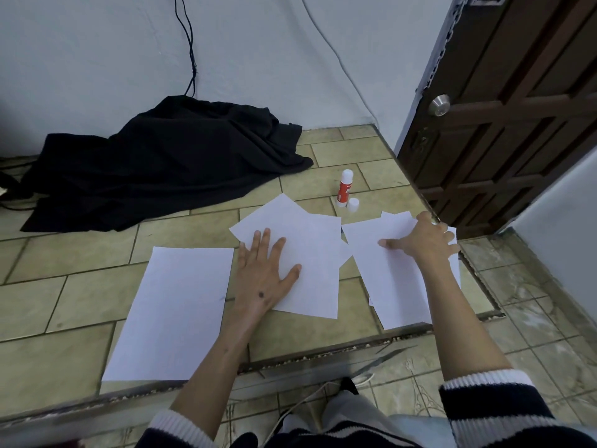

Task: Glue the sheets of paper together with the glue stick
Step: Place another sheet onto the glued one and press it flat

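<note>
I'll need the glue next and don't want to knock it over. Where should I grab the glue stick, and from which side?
Grip the glue stick around its red middle barrel, probably coming from above and the near side with the right hand. It stands upright on the tiles, and its cap sits close at its base on the near right, so a low approach could bump that.

I can't read the glue stick label; it's too small. My right hand hides how many sheets sit in the right paper stack. The black cloth covers whatever lies beneath.
</note>
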